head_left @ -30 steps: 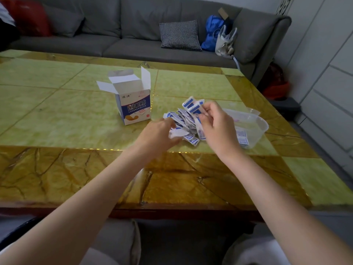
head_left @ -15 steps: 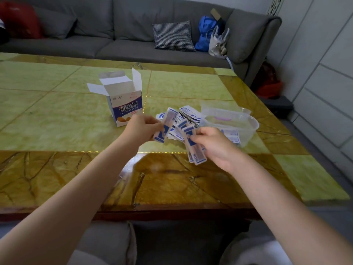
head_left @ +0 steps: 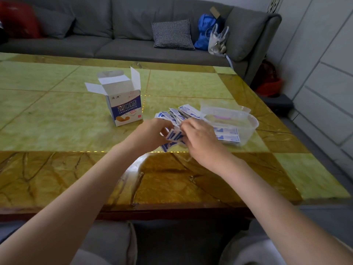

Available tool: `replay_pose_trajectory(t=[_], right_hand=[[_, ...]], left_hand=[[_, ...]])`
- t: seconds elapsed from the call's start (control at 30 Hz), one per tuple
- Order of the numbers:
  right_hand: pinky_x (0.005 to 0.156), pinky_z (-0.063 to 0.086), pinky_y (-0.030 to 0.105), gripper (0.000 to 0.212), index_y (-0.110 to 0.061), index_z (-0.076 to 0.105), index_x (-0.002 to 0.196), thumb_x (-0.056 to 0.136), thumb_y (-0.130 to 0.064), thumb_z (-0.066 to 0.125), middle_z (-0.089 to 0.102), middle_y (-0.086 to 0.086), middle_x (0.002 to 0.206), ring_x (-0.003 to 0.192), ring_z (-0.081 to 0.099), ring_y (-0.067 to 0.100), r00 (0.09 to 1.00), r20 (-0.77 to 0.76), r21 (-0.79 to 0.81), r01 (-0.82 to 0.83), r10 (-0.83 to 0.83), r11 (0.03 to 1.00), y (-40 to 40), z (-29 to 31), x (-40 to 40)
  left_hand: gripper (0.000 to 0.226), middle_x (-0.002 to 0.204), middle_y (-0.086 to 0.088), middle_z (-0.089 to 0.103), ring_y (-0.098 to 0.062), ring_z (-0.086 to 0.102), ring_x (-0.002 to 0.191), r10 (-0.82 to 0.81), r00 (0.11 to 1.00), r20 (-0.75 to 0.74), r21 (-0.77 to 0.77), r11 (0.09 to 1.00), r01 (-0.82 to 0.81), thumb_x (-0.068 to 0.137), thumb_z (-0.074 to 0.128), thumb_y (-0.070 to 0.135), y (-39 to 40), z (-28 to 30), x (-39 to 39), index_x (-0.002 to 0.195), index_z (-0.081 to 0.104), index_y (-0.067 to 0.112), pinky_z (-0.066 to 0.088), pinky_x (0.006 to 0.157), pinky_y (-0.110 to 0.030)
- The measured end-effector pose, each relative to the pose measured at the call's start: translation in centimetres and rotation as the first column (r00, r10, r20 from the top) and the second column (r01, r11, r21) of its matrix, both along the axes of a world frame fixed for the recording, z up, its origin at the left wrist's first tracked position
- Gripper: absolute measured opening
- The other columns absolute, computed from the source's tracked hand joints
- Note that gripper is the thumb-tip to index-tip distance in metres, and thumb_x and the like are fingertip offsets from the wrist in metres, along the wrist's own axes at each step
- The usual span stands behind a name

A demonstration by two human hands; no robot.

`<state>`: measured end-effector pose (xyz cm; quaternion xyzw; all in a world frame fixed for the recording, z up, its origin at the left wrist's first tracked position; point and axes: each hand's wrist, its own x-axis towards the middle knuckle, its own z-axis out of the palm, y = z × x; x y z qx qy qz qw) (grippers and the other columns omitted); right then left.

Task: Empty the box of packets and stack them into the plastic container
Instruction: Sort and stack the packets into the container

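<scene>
Currently your left hand and right hand meet over the desk, both with a curled grip on a few blue-and-white packets. More packets lie loose in a pile just behind your hands, touching the plastic container, which holds some flat packets. Box stands upright, flaps open, left of the pile.

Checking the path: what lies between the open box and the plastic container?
Head view: loose packets heaped on the table between box and container, both hands on them.
</scene>
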<state>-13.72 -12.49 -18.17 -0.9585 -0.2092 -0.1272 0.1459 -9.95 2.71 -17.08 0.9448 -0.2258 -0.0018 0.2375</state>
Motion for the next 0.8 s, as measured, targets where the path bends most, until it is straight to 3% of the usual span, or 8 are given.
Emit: replay_pose_trajectory(t=[0.13, 0.27, 0.33, 0.37, 0.47, 0.6, 0.73, 0.8], right_hand=[[0.068, 0.042, 0.025, 0.031, -0.007, 0.045, 0.119, 0.091, 0.006, 0.042, 0.060, 0.008, 0.106, 0.090, 0.058, 0.022, 0.999, -0.035, -0.101, -0.008, 0.004, 0.995, -0.4, -0.3, -0.4], [0.045, 0.029, 0.018, 0.043, -0.011, 0.036, 0.122, 0.086, 0.012, 0.043, 0.059, 0.006, 0.088, 0.065, 0.047, 0.017, 1.000, -0.014, -0.178, -0.009, 0.007, 0.984, -1.0, -0.9, -0.2], [0.049, 0.037, 0.019, 0.045, -0.011, 0.035, 0.128, 0.088, 0.009, 0.044, 0.060, 0.007, 0.096, 0.074, 0.052, 0.019, 0.999, -0.033, -0.178, -0.015, 0.009, 0.984, -0.9, -1.3, -0.2], [0.059, 0.045, 0.023, 0.042, -0.011, 0.038, 0.128, 0.090, 0.005, 0.044, 0.060, 0.007, 0.105, 0.086, 0.055, 0.020, 0.999, -0.041, -0.186, -0.022, 0.015, 0.982, -0.9, -1.6, -0.2], [0.079, 0.043, 0.027, 0.032, -0.011, 0.043, 0.127, 0.095, -0.006, 0.044, 0.052, 0.004, 0.121, 0.111, 0.048, 0.019, 0.999, -0.038, -0.221, -0.024, 0.016, 0.975, -1.1, -2.1, -0.1], [0.085, 0.044, 0.032, 0.028, -0.011, 0.044, 0.124, 0.096, -0.010, 0.042, 0.050, 0.006, 0.118, 0.112, 0.046, 0.022, 0.998, -0.058, -0.216, -0.019, 0.007, 0.976, -1.4, -2.2, -0.1], [0.079, 0.039, 0.027, 0.022, -0.008, 0.048, 0.117, 0.096, -0.012, 0.042, 0.045, 0.006, 0.114, 0.102, 0.048, 0.019, 0.986, -0.162, -0.069, -0.039, 0.028, 0.997, -1.2, -1.8, -0.3], [0.081, 0.039, 0.025, 0.023, -0.008, 0.049, 0.117, 0.095, -0.009, 0.044, 0.043, 0.003, 0.117, 0.101, 0.047, 0.015, 0.982, -0.190, -0.043, -0.025, 0.016, 0.999, -1.6, -1.3, -0.5]], left_hand=[[0.025, 0.101, -0.006, 0.070, -0.014, 0.061, 0.082, -0.034, 0.997, 0.065, -0.022, 0.999, 0.035, 0.084, 0.056, 0.002, 0.1, -0.2, 0.1, 0.104, 0.068, 0.010, 0.046, 0.076, -0.020], [0.026, 0.100, -0.008, 0.068, -0.018, 0.061, 0.084, 0.034, 0.999, 0.041, 0.000, 0.999, -0.034, 0.094, 0.047, 0.024, 0.2, -0.6, 0.2, 0.104, 0.065, 0.008, 0.046, 0.069, -0.024], [0.037, 0.099, -0.007, 0.068, -0.019, 0.062, 0.085, 0.009, 0.997, -0.082, 0.064, 0.998, -0.003, 0.092, 0.047, 0.038, 0.2, -0.8, 0.2, 0.103, 0.065, 0.009, 0.046, 0.066, -0.021], [0.041, 0.099, -0.005, 0.068, -0.019, 0.062, 0.085, -0.002, 0.991, -0.136, 0.075, 0.997, 0.012, 0.089, 0.048, 0.044, 0.2, -0.9, 0.1, 0.102, 0.066, 0.010, 0.048, 0.067, -0.023], [0.048, 0.096, -0.007, 0.068, -0.019, 0.060, 0.077, 0.006, 0.980, -0.199, 0.062, 0.998, 0.006, 0.086, 0.047, 0.052, 0.3, -0.9, -0.1, 0.100, 0.066, 0.009, 0.049, 0.069, -0.030], [0.034, 0.096, -0.007, 0.067, -0.020, 0.061, 0.077, -0.020, 0.982, -0.189, 0.089, 0.995, 0.037, 0.082, 0.062, 0.040, 0.0, -0.9, -0.2, 0.096, 0.065, 0.009, 0.050, 0.071, -0.032], [0.025, 0.087, -0.003, 0.064, -0.012, 0.054, 0.075, -0.025, 0.996, -0.080, 0.053, 0.998, 0.029, 0.082, 0.065, 0.032, -1.0, -1.2, -0.5, 0.095, 0.068, 0.011, 0.041, 0.060, -0.016], [0.017, 0.088, -0.006, 0.066, -0.013, 0.053, 0.075, -0.022, 0.999, -0.041, 0.061, 0.998, 0.024, 0.084, 0.064, 0.024, -1.1, -1.2, -0.4, 0.094, 0.069, 0.011, 0.043, 0.063, -0.021]])
